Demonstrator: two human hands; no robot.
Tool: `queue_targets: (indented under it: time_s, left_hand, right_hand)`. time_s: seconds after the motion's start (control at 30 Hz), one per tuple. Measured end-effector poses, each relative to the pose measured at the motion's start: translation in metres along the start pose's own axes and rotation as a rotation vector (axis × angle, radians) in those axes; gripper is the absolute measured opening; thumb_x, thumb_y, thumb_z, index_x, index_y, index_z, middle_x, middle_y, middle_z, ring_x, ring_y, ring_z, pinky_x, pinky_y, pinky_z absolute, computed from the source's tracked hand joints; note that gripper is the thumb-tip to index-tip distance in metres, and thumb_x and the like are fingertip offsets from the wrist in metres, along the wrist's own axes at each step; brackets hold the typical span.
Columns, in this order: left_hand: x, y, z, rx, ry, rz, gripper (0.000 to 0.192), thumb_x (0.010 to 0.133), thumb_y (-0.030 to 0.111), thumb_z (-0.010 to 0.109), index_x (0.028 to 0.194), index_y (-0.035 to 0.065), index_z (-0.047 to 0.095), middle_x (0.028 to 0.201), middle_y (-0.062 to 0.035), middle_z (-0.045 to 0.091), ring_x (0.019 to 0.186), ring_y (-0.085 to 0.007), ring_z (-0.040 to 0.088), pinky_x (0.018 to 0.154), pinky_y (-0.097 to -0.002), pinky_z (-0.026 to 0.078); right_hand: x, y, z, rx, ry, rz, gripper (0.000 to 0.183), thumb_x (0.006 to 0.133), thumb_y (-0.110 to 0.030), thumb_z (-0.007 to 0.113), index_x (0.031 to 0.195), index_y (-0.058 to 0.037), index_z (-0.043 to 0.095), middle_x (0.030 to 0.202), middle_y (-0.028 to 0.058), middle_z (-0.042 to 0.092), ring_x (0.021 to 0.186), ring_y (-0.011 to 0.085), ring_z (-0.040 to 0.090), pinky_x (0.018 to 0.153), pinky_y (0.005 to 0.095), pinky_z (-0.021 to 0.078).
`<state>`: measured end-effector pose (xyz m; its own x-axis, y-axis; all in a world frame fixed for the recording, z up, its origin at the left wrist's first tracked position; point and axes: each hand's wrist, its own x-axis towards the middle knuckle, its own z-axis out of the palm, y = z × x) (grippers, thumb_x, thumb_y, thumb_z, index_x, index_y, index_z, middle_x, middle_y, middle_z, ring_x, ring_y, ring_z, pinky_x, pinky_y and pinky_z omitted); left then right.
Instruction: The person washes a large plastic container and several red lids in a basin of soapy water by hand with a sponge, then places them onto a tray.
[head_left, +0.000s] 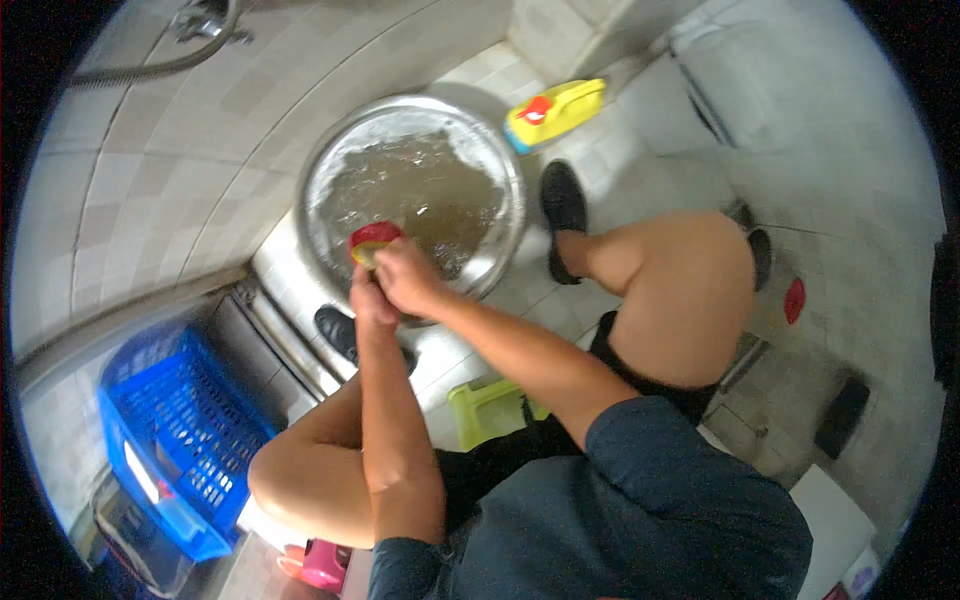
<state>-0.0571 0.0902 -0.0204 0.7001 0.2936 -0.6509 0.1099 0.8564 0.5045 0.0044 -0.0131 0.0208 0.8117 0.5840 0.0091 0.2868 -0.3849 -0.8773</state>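
Note:
A small red item with a yellow rim (377, 234) is held above the near-left part of a round metal basin (517, 202). My left hand (373, 300) grips it from the near side. Beside it, my right hand (409, 277) is blurred, with curled fingers closed at the yellow rim. The hands overlap and hide part of the item, so its exact kind is unclear. Inside the basin is murky brownish water (412, 180) with white foam along the edge.
A yellow bottle with a red cap (559, 112) lies on the tiled floor beyond the basin. A blue plastic basket (180, 435) is at the left, and a green plastic stool (480, 412) beneath me. A shower hose (150, 73) hangs by the wall. A red object (794, 300) lies at the right.

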Motion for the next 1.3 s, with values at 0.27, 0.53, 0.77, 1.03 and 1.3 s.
queue_targets:
  time_s: [0.27, 0.53, 0.77, 1.03, 1.3]
  left_hand:
    - [-0.027, -0.029, 0.066, -0.061, 0.091, 0.089, 0.056, 0.108, 0.047, 0.033, 0.143, 0.005, 0.046, 0.144, -0.0144, 0.053, 0.132, -0.0331, 0.051, 0.11, -0.0474, 0.043]
    - [-0.023, -0.022, 0.046, -0.145, -0.045, 0.256, 0.045, 0.108, 0.039, 0.041, 0.137, 0.0056, 0.051, 0.134, -0.0129, 0.06, 0.124, -0.0297, 0.057, 0.111, -0.0463, 0.042]
    - [-0.035, -0.022, 0.052, -0.197, 0.091, 0.124, 0.049, 0.108, 0.045, 0.037, 0.133, 0.0066, 0.054, 0.13, -0.0122, 0.062, 0.117, -0.0293, 0.061, 0.102, -0.046, 0.049]
    - [-0.04, -0.029, 0.066, 0.015, 0.047, 0.115, 0.045, 0.108, 0.038, 0.042, 0.141, 0.0077, 0.047, 0.133, -0.0107, 0.061, 0.12, -0.0293, 0.06, 0.097, -0.0516, 0.052]
    - [-0.037, -0.021, 0.056, 0.511, 0.066, 0.041, 0.027, 0.099, 0.006, 0.053, 0.124, 0.0022, 0.06, 0.112, -0.0114, 0.068, 0.097, -0.0251, 0.069, 0.082, -0.0403, 0.061]
  right_hand:
    - [-0.02, 0.045, -0.044, -0.286, 0.184, 0.024, 0.008, 0.078, -0.006, 0.063, 0.081, -0.0028, 0.07, 0.092, 0.0164, 0.062, 0.092, 0.0384, 0.059, 0.079, 0.05, 0.049]
    - [-0.009, 0.026, -0.028, -0.122, 0.238, 0.088, 0.006, 0.078, -0.003, 0.064, 0.083, -0.0033, 0.061, 0.09, 0.0182, 0.06, 0.089, 0.042, 0.056, 0.078, 0.0511, 0.047]
    - [-0.023, 0.02, -0.012, -0.058, 0.196, -0.095, 0.013, 0.077, -0.005, 0.068, 0.088, -0.006, 0.061, 0.092, 0.0161, 0.062, 0.091, 0.0401, 0.058, 0.082, 0.0521, 0.0451]
    - [0.029, 0.049, -0.047, -0.053, 0.332, -0.06, 0.017, 0.08, -0.004, 0.068, 0.093, -0.0025, 0.057, 0.094, 0.0197, 0.059, 0.092, 0.0418, 0.056, 0.081, 0.0509, 0.0463]
    - [0.03, 0.018, -0.04, 0.173, 0.027, -0.414, 0.011, 0.081, -0.008, 0.068, 0.091, -0.0028, 0.067, 0.098, 0.0148, 0.067, 0.094, 0.0366, 0.064, 0.084, 0.0457, 0.0506]
